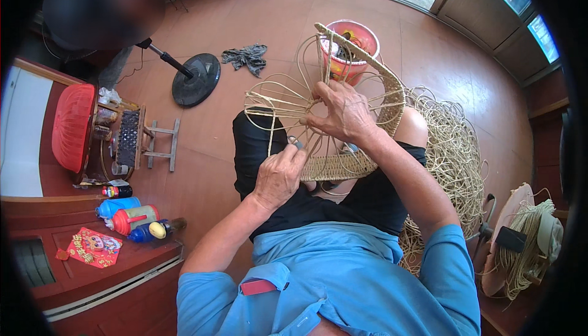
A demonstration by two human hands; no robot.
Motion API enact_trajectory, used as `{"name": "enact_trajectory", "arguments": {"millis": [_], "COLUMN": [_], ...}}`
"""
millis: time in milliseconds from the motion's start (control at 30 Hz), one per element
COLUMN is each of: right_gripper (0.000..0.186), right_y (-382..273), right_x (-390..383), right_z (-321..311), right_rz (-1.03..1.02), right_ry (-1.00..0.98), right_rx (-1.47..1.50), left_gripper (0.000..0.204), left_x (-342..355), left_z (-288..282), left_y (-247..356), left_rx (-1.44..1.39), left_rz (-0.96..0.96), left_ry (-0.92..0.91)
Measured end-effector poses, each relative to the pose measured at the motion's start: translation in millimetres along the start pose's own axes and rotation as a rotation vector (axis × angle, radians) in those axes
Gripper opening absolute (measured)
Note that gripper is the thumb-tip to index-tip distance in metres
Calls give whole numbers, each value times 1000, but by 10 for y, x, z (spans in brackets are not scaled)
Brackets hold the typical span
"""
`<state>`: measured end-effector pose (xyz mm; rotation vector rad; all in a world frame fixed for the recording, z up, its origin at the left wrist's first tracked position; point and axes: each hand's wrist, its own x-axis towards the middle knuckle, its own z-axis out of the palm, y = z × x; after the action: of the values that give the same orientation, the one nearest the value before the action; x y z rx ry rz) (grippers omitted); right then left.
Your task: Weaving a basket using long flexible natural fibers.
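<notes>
A round piece of straw-coloured wickerwork rests across my thighs, with a densely woven band (pixel 335 168) along its near and right edges. Thin cords (pixel 274 111) run out from its middle in loops to the left and far side. My right hand (pixel 343 111) is closed with thumb and fingers gripping the cords near that middle. Lower and to the left, my left hand (pixel 278 175) is closed in a pinch on one cord beside the band. Its fingertips are partly hidden from view.
A pink bucket (pixel 372 35) stands just beyond the wickerwork. To the right lies a big heap of loose cord (pixel 454 164). At left are a black fan base (pixel 196 80), a dark crumpled plastic bag (pixel 245 59), a wooden stool (pixel 162 146) and several flasks (pixel 131 218).
</notes>
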<state>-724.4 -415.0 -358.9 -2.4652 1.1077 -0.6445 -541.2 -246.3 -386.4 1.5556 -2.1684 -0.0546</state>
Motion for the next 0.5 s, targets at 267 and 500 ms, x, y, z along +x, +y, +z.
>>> {"name": "enact_trajectory", "arguments": {"millis": [267, 500], "right_gripper": [56, 53], "right_y": [-63, -45], "right_x": [2, 28], "right_z": [3, 14], "right_rz": [45, 54], "right_ry": [-36, -36], "right_rx": [-25, -12], "left_gripper": [24, 19], "left_x": [153, 284], "left_z": [-323, -308], "left_y": [-455, -460], "left_rx": [30, 281], "left_rz": [-219, -76], "left_ry": [192, 5]}}
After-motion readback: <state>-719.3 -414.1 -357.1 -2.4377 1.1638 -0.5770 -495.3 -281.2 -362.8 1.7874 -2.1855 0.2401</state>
